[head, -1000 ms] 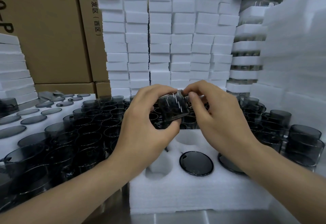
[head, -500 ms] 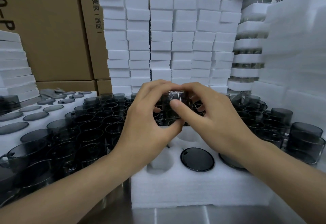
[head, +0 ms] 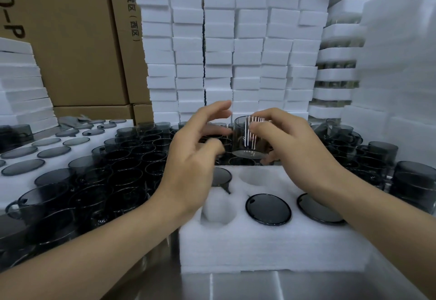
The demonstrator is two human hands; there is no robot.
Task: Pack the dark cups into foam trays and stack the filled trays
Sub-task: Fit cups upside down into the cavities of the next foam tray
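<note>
Grip first: the right hand [head: 295, 155] has its fingers and thumb curled round a dark cup [head: 247, 139], held in the air above the far edge of the foam tray [head: 259, 247]. The left hand [head: 195, 160] is just beside the cup on its left, fingers spread and loosely bent, holding nothing; whether its fingertips touch the glass cannot be told. In the tray below, dark round cup faces fill three pockets: two in the near row [head: 268, 208] [head: 318, 210] and one partly hidden under the left hand. Two pockets are bare white foam, one directly beneath the held cup [head: 257, 177] and one at the near left [head: 218, 207]. The tray sits on a steel counter [head: 236, 285]. Loose cups [head: 113, 181] crowd the left side and more stand to the right [head: 377, 158], both close against the tray. A filled tray [head: 14, 188] lies at far left. Columns of white foam blocks [head: 219, 51] and cardboard boxes [head: 70, 40] rise behind.
</note>
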